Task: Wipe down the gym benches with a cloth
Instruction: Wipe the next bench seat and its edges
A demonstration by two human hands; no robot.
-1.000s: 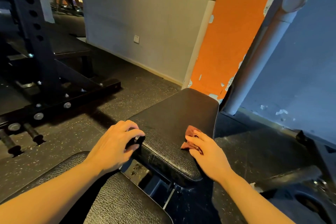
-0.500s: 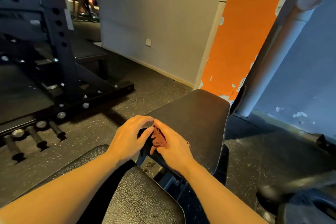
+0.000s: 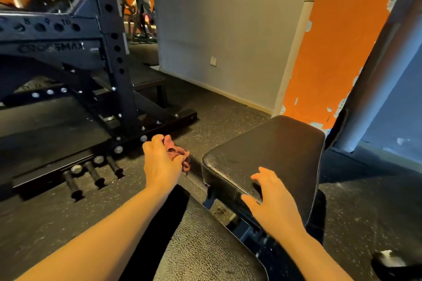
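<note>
A black padded bench pad (image 3: 274,150) stretches away from me at centre right. A second black pad (image 3: 205,246) of the same bench lies close below me. My left hand (image 3: 161,162) grips a crumpled reddish cloth (image 3: 180,155) in the air, left of the far pad and above the floor. My right hand (image 3: 271,198) rests on the near edge of the far pad, fingers spread on top and thumb at the pad's front face.
A black steel rack (image 3: 107,52) with bolts and weight pegs (image 3: 96,178) stands on the left. Dark speckled rubber floor (image 3: 219,118) surrounds the bench. A grey wall, an orange wall (image 3: 338,52) and a slanted white pipe (image 3: 370,89) close off the back. People are visible far off.
The cloth passed from my right hand to my left, which lifted it leftward off the pad. My right hand moved right onto the pad's near edge. The view shifted left.
</note>
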